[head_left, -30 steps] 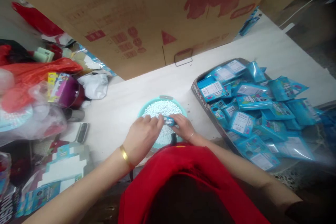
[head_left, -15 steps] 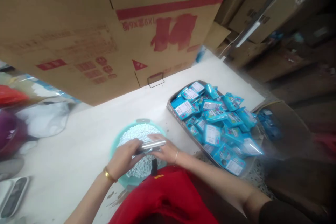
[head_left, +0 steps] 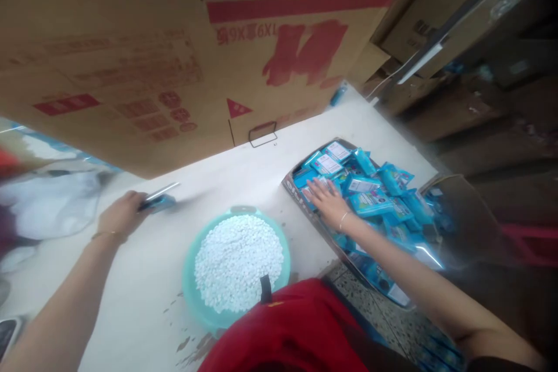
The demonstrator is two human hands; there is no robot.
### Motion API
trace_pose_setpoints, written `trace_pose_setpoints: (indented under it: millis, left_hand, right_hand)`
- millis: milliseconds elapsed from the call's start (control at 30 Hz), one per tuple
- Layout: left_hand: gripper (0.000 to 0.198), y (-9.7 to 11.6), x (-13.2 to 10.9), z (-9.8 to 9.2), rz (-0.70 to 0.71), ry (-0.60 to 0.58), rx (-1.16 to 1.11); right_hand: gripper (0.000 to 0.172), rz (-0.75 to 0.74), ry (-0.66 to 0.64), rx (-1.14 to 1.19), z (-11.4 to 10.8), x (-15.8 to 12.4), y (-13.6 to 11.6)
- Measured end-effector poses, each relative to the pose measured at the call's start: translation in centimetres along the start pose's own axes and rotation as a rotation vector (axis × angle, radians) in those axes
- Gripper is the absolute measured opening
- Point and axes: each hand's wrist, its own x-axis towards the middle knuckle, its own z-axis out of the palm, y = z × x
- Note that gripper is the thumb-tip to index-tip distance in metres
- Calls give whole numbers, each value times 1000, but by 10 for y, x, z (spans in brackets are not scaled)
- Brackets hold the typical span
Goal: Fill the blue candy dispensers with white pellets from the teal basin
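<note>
My left hand [head_left: 123, 216] is closed around a blue packet [head_left: 160, 202] with a shiny silvery edge, held just above the white table left of the basin. My right hand [head_left: 328, 202] reaches into a shallow cardboard tray [head_left: 300, 202], fingers stretched out over the blue packets [head_left: 370, 200] heaped there; its fingertips touch one near the tray's left side. Between my arms stands a turquoise basin [head_left: 192, 293] filled with small white pellets [head_left: 238, 258]. What lies beneath my right palm is hidden.
A large cardboard box [head_left: 143, 87] with red print stands along the back of the table [head_left: 143, 285]. White plastic bags [head_left: 52, 203] lie at the left. Past the tray, an open carton [head_left: 471, 221] stands at the right. Part of a device [head_left: 9, 331] shows at lower left.
My hands have parted from over the basin. The left has carried the blue packet leftward over the table, while the right has let go and moved right onto the packets in the tray.
</note>
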Motion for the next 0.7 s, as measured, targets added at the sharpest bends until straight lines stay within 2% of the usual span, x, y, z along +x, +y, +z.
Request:
trace_pose_setpoints:
  millis: [100,167,267,367,467,567,633,700]
  left_hand:
    - [38,-25,23,13,-32,-45,22]
    - [39,-35,34,19,-60,-87,18]
    - [38,-47,47,29,-82,-134,-13]
    - [36,-57,56,39,-106,-158,-48]
    - [32,-65,60,45,-107,-141,-58]
    - [35,-61,57,42,-105,-87,-55]
    - [51,-49,48,36,-146,41,-83]
    - [65,-28,31,28,-197,198,-156]
  right_hand:
    - [78,-27,-2,-37,10,7,3]
    - [75,-61,12,-18,9,8,10]
    - [75,-60,81,76,-1,7,19]
    - [77,19,200,249,-19,3,19]
    - [74,124,312,501,-39,2,3]
    - [63,340,401,851,-58,4,-27]
    - [52,521,429,1193,-65,7,-49]
    - [43,676,394,1583,-65,9,-69]
